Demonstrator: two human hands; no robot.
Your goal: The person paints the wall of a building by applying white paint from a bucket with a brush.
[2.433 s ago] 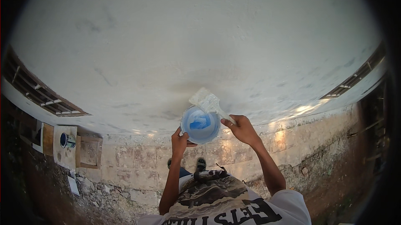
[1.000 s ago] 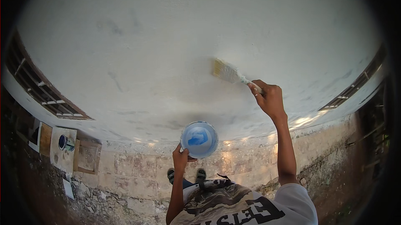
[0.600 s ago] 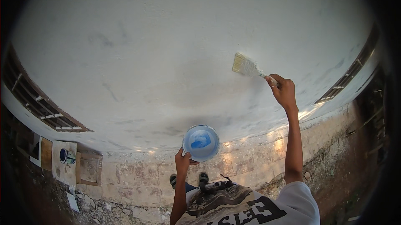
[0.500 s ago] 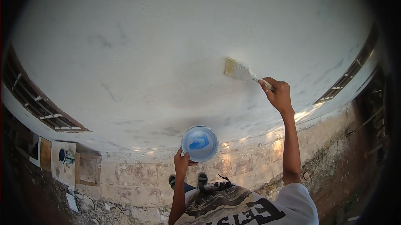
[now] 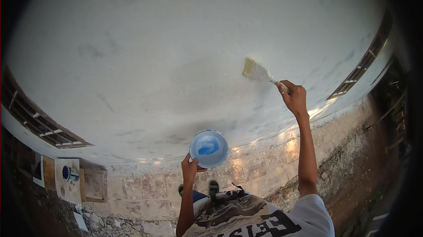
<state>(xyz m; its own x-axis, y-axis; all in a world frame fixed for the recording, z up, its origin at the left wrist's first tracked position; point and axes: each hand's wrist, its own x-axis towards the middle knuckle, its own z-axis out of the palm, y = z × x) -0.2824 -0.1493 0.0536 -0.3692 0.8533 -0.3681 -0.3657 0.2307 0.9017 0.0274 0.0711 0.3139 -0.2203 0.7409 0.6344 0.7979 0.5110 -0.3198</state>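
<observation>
My right hand (image 5: 294,97) is closed round the handle of a wide paintbrush (image 5: 259,70). Its pale yellow bristles point left against the whitish wall (image 5: 150,56), and white paint coats its metal band and neck. Whether the bristle tips press on the wall, I cannot tell. Lower down, my left hand (image 5: 190,167) grips the rim of a round blue bucket (image 5: 223,157), thumb on the edge and fingers underneath. Inside the bucket lies whitish paint, with a patch of brighter blue showing in the middle. Grey smudges mark parts of the wall.
Barred windows flank the wall, one at left (image 5: 42,120) and one at right (image 5: 363,67). At lower left a paint can (image 5: 70,173) rests on a pale board (image 5: 66,193) beside a wooden frame (image 5: 94,185). A worn tiled ledge (image 5: 154,187) runs under my feet, with rough ground beyond its edge.
The brush and my right hand have shifted slightly to the right across the wall. The view has turned a little, and the bucket appears slightly higher and further left.
</observation>
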